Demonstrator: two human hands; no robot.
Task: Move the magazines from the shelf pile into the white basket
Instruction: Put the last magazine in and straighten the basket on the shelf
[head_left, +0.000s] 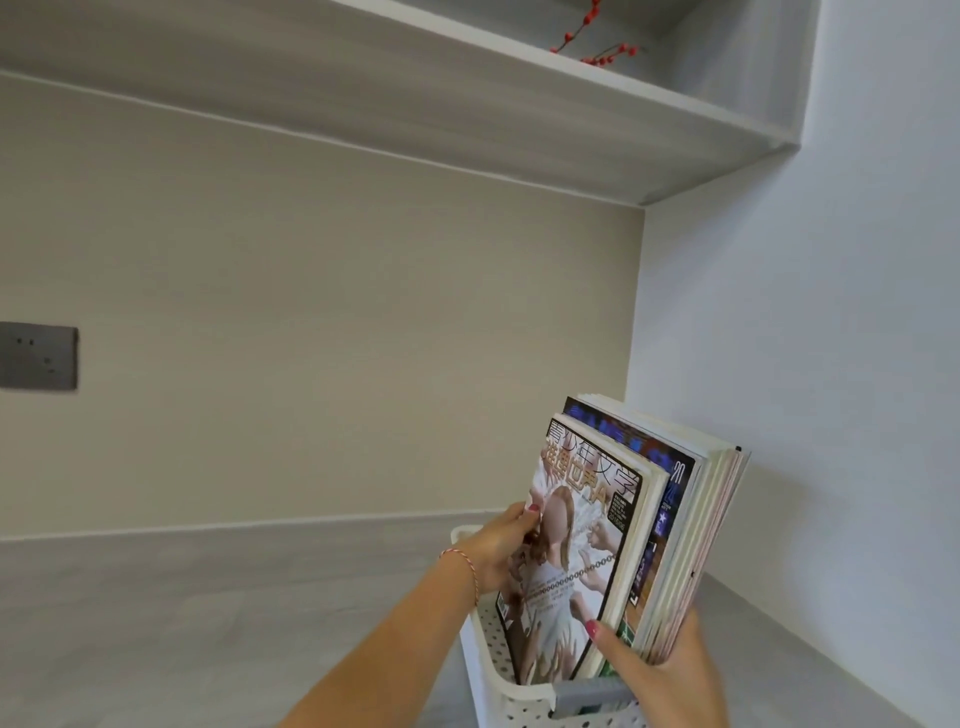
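Observation:
A stack of magazines stands upright over the white perforated basket, lower ends inside it. The front cover shows a figure in white with large printed characters. My left hand grips the stack's left edge, thumb on the front cover. My right hand clasps the stack's lower right corner, thumb across the front. The basket sits on the grey counter near the right wall. Its inside is mostly hidden by the magazines.
A grey shelf runs overhead, with a red berry sprig on it. A dark wall socket sits at the left on the beige back wall. The white side wall stands close on the right. The grey counter stretches left.

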